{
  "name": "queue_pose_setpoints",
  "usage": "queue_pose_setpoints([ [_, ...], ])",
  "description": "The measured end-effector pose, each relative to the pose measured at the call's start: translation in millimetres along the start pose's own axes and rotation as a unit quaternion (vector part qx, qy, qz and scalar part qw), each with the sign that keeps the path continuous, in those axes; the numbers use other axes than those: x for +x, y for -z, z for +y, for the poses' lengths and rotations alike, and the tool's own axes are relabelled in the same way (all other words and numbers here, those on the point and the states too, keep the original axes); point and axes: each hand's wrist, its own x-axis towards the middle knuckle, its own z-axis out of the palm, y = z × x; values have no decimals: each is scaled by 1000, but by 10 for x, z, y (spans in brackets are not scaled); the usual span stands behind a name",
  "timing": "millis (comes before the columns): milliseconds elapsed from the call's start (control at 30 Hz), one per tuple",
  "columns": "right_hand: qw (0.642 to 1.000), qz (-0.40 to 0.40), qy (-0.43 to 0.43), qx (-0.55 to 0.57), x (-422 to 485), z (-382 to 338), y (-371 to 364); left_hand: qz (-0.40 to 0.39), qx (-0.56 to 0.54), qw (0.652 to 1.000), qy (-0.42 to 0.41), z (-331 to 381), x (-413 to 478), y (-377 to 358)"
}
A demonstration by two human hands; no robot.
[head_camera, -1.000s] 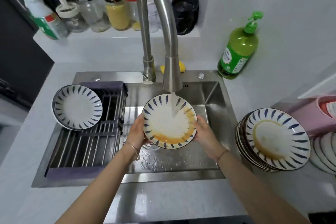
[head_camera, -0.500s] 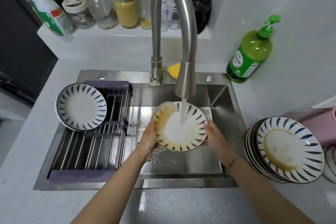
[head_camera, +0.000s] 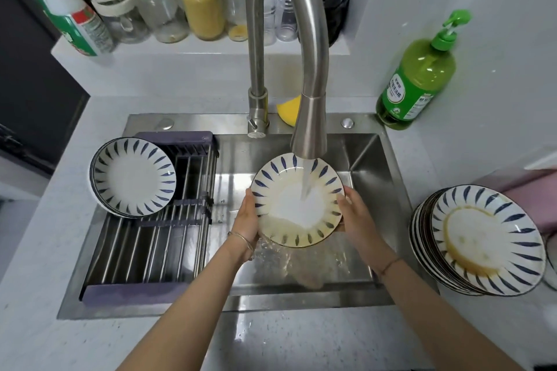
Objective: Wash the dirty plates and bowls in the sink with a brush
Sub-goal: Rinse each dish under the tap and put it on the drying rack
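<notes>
Head view: a blue-striped plate (head_camera: 283, 205) with yellowish residue is held tilted over the sink (head_camera: 361, 159). The left hand (head_camera: 247, 220) grips its left rim and the right hand (head_camera: 357, 220) its right rim, fingers curled round the edge. Water (head_camera: 306, 181) from the faucet (head_camera: 310, 129) falls between the two hands onto the plate and spills off its near edge. Beyond the left fingers, a clean plate (head_camera: 134, 178) leans on a drying rack (head_camera: 156, 250). Beyond the right fingers, well apart, a stack of dirty plates (head_camera: 485, 241) sits on the counter. Past the fingertips stands a green soap bottle (head_camera: 419, 81).
</notes>
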Motion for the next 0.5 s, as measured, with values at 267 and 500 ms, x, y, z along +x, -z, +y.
queue_pose_setpoints([
  [267, 998, 14, -54, -23, -20, 177, 71, 9, 136, 991, 3, -53, -56, -104],
  [500, 998, -17, -54, 4, -118, 240, -8, 30, 142, 986, -85, 44, -16, 19],
])
